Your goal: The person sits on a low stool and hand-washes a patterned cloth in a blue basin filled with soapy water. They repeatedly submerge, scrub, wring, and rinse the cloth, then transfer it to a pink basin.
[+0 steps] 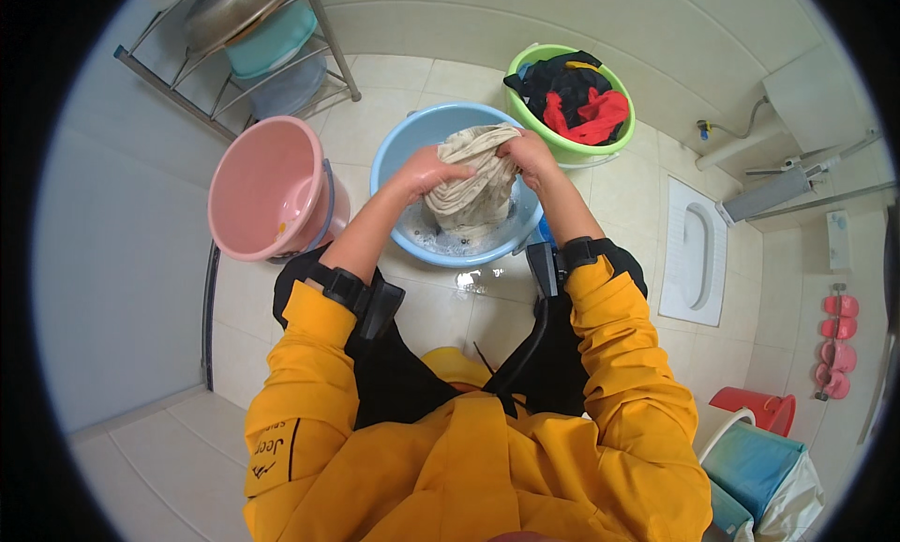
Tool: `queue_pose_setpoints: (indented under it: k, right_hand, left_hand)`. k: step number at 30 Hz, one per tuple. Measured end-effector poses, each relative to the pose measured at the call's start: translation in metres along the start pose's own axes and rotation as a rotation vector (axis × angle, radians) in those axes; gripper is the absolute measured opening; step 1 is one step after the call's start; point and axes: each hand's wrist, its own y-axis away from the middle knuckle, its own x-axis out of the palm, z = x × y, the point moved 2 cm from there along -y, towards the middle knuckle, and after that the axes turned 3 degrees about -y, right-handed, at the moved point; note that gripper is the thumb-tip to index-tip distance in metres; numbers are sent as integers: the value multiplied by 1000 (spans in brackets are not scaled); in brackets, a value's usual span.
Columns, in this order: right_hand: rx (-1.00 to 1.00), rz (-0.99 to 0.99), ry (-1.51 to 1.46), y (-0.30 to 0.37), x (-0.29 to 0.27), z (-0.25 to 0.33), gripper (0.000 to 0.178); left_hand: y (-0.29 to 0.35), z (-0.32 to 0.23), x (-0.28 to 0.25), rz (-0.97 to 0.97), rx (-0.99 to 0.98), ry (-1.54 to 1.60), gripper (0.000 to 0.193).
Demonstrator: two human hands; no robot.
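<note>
Both hands grip a wet beige cloth (473,181) over the blue basin (394,153) of soapy water: left hand (427,172) closed on its left side, right hand (530,158) bunching the top. Pink bucket (267,190) sits just left of the basin. Beyond, a green basin (525,68) holds black and red clothes (577,97).

One head-worn fisheye view looks steeply down from above — close over the blue basin (412,143) on the tiled floor (450,308).
</note>
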Motion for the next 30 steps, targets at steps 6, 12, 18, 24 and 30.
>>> queue_pose_setpoints:
  k: [6,12,18,24,30]
  right_hand:
    - [-24,250,-31,8,9,2,30]
    - [-71,-113,1029,3,6,-2,34]
    - [-40,47,200,6,6,0,30]
    - [-77,-75,851,8,9,-1,40]
    - [-85,-41,332,4,6,1,31]
  left_hand:
    - [-5,3,-12,-459,-6,104,29]
    - [6,-8,2,-109,-27,506,31]
    - [2,-5,-11,-204,-51,-349,34]
    - [0,-4,-4,-476,67,-28,30]
    - [4,-8,3,-84,95,355,32]
